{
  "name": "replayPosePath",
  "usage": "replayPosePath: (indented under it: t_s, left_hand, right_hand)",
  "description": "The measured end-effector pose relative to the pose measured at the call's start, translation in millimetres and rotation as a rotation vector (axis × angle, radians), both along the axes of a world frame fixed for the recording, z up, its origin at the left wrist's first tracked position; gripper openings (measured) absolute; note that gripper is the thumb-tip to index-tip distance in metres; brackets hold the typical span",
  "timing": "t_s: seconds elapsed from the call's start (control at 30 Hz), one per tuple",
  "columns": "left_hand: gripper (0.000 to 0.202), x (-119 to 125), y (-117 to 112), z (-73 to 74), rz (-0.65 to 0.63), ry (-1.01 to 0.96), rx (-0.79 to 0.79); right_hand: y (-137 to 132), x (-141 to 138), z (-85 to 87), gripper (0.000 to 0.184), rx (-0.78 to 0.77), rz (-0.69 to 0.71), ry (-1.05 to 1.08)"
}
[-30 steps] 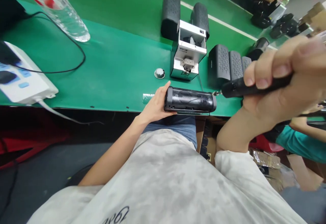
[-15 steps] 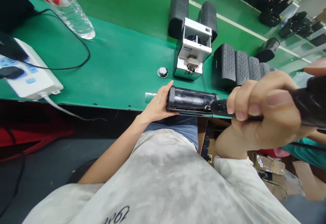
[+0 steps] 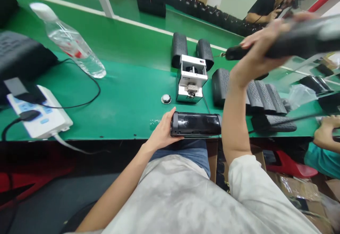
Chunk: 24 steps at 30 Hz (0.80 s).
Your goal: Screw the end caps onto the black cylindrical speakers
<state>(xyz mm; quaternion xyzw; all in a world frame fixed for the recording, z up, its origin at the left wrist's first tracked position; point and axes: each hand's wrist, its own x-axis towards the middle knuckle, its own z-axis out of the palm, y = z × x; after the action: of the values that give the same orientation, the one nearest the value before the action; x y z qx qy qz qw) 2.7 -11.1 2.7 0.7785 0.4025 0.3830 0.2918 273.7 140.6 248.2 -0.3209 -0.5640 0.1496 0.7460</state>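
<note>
At six o'clock on the green workbench (image 3: 127,95), the left hand (image 3: 162,129) grips a black cylindrical speaker (image 3: 196,124), while the right hand (image 3: 257,46), raised toward two o'clock, clasps an electric screwdriver (image 3: 292,44).

From here I see a green workbench (image 3: 127,99). A clear water bottle (image 3: 70,42) lies on it, and a white power strip (image 3: 37,115) with black plugs sits near the front edge. A silver screw feeder (image 3: 191,79) stands in the middle, with two black speakers (image 3: 179,49) behind it and a small round knob (image 3: 166,99) just beside it. More black speakers (image 3: 262,97) sit in a row to the right. A helper's hand (image 3: 326,131) rests at the right, by a teal sleeve (image 3: 322,159). Far off, a person in a black shirt (image 3: 261,5) sits at another green bench. A red stool (image 3: 289,168) is under the bench.
</note>
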Motion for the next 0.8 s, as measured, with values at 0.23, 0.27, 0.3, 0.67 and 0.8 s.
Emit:
replayPosePath:
  t_s: [0.23,0.27,0.3,0.67,0.8]
  left_hand:
    - [0.15,1.5,-1.7,2.7,-0.015,-0.03,-0.028]
    - [0.151,1.3,-1.2,2.3,-0.015,-0.031,-0.034]
    - [0.151,1.1,-0.7,1.8,-0.013,-0.031,-0.041]
    - [0.148,1.3,-1.9,3.4,-0.011,-0.027,-0.052]
    - [0.148,1.1,-1.2,3.4,-0.018,-0.028,-0.036]
  right_hand:
    - [8.1,-7.0,-11.2,0.027,0.198,-0.047,-0.077]
    - [4.0,-9.1,-11.0,0.028,0.191,-0.029,-0.083]
    - [1.5,-13.9,-11.5,0.029,0.182,-0.012,-0.076]
    - [35.8,-70.5,-40.2,0.06,0.001,0.051,-0.094]
    - [34.5,-71.4,-37.2,0.072,-0.078,0.037,-0.106]
